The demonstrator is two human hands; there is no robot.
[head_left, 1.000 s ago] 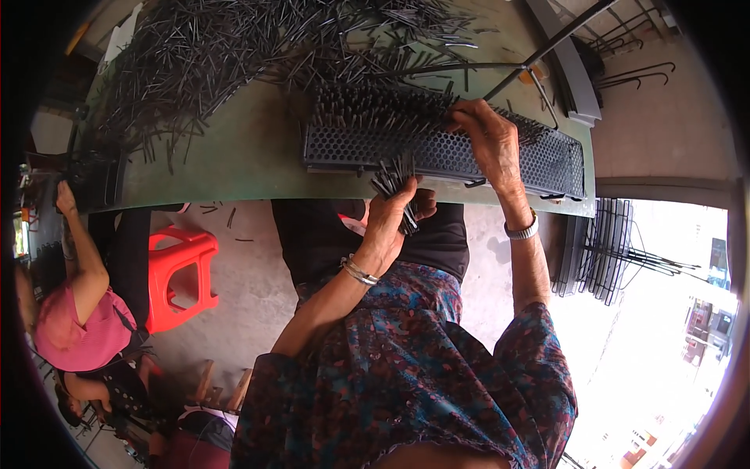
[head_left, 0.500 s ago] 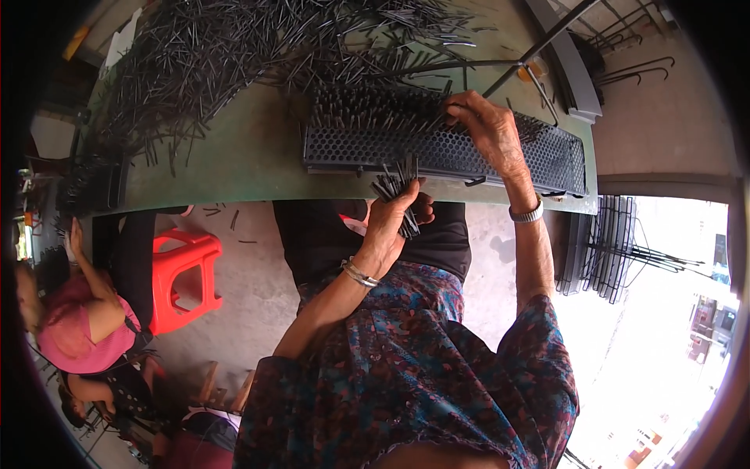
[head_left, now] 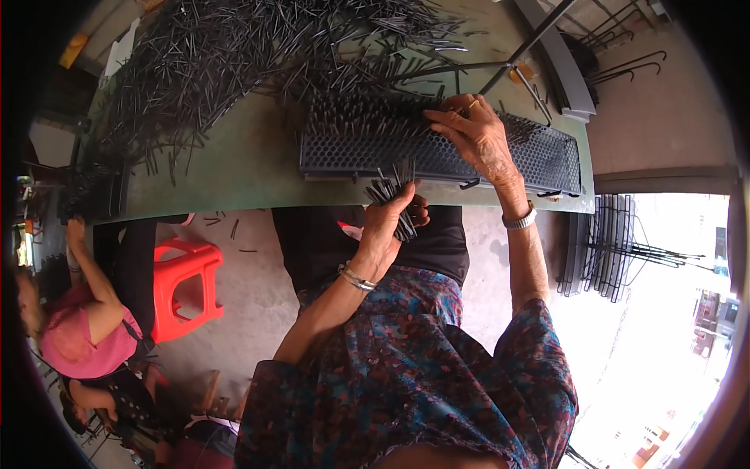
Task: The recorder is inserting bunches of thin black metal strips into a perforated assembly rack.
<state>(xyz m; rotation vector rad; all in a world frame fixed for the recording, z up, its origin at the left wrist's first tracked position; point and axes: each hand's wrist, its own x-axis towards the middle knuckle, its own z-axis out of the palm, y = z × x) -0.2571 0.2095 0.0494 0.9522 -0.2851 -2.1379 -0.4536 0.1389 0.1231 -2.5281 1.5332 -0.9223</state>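
Observation:
A long dark perforated tray (head_left: 359,159) lies along the near edge of the table. Thin black rods (head_left: 355,117) stand upright, packed in its holes over the left and middle part; the honeycomb of holes shows bare along the front and right. My left hand (head_left: 384,224), just in front of the tray, is closed round a loose bundle of black rods (head_left: 383,189) that fan out at the top. Above the tray, at the right end of the dense standing rods, my right hand (head_left: 478,139) has its thumb and fingers pinched together. What lies between those fingertips is too small to make out.
Behind the tray, a big heap of loose black rods (head_left: 234,62) spreads over the green table (head_left: 168,186). Dark metal bars (head_left: 531,43) reach across at the back right. A red stool (head_left: 207,285), a co-worker in pink (head_left: 86,336) and wire racks (head_left: 613,248) surround the table.
My right hand has shifted slightly left along the tray, its fingers lower and more bent over the standing rods. My left hand keeps the bundle almost in place.

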